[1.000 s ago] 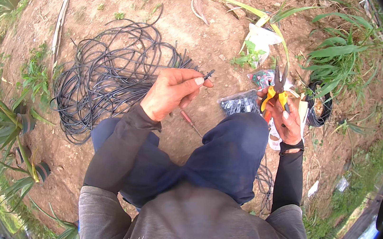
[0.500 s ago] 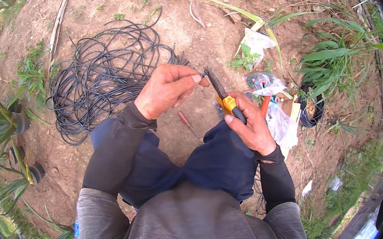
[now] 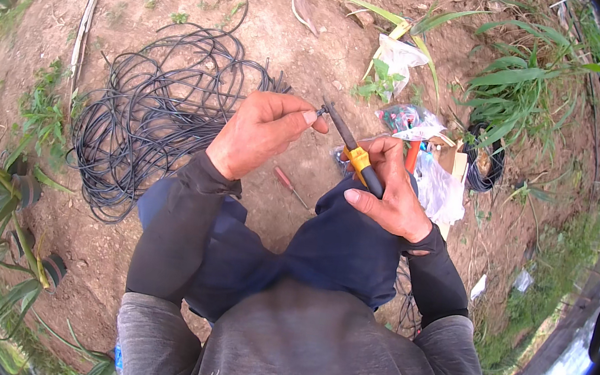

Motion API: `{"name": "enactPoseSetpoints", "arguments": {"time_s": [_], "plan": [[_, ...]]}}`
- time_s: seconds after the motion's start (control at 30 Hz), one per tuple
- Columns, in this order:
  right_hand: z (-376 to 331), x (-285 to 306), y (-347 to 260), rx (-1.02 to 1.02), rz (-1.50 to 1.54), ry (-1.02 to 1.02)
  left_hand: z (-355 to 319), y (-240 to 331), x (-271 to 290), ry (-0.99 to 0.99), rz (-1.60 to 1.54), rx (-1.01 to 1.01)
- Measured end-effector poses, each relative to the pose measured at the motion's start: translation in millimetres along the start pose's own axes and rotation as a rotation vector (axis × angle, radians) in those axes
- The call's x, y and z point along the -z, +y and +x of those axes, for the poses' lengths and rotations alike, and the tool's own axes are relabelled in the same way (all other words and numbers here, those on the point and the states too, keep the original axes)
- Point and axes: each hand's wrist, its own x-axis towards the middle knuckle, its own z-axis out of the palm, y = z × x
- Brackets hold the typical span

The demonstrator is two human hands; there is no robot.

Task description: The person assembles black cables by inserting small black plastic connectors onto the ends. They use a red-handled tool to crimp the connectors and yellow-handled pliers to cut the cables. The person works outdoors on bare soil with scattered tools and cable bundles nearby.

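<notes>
My left hand (image 3: 263, 136) pinches a small dark piece (image 3: 321, 111) between thumb and forefinger; the piece is too small to name. In my right hand (image 3: 395, 193) is a pair of long-nose pliers (image 3: 342, 128) with yellow and black handles. The fingers wrap the handles while the thumb lies along the near side. The plier tips point away from me, right beside the small piece; whether they touch it I cannot tell. On the soil below the hands lies a screwdriver (image 3: 291, 186) with a reddish handle.
A loose tangle of black tubing (image 3: 153, 106) spreads over the ground at left. To the right are plastic bags (image 3: 440, 190), a bag of small coloured parts (image 3: 409, 120), an orange-red handle (image 3: 412, 156) and a black coil (image 3: 484, 161). Potted plants (image 3: 26, 191) stand far left.
The pliers have turned a little in my right hand, and its thumb and fingers have shifted on the handles. My left hand keeps its pinch. The whole view has moved slightly.
</notes>
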Motion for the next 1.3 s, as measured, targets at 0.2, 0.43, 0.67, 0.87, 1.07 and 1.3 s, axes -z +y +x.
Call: {"name": "enactPoseSetpoints", "arguments": {"time_s": [0.2, 0.43, 0.67, 0.87, 1.07, 1.3], "plan": [[-4.6, 1.7, -3.8, 0.009, -0.291, -0.104, 1.6, 0.0, -2.5, -0.072, 0.006, 0.014], [-8.9, -21.1, -11.2, 0.105, -0.545, 0.106, 0.3, -4.7, -4.9, -0.128, 0.044, 0.094], [-27.6, -26.7, -7.6, -0.088, -0.331, 0.046, -6.2, -13.6, -19.1, -0.12, 0.158, 0.049], [-30.0, -26.6, -6.0, -0.104, -0.436, 0.009, -13.1, -27.1, -35.0, 0.07, 0.435, -0.204], [-28.8, -26.6, -1.9, -0.121, -0.451, -0.031, -11.9, -49.6, -38.9, 0.253, 0.809, -0.588], [-21.7, -25.2, -6.0, -0.185, -0.46, -0.074, -5.8, -61.1, -38.3, 0.334, 1.254, -0.793]]}}
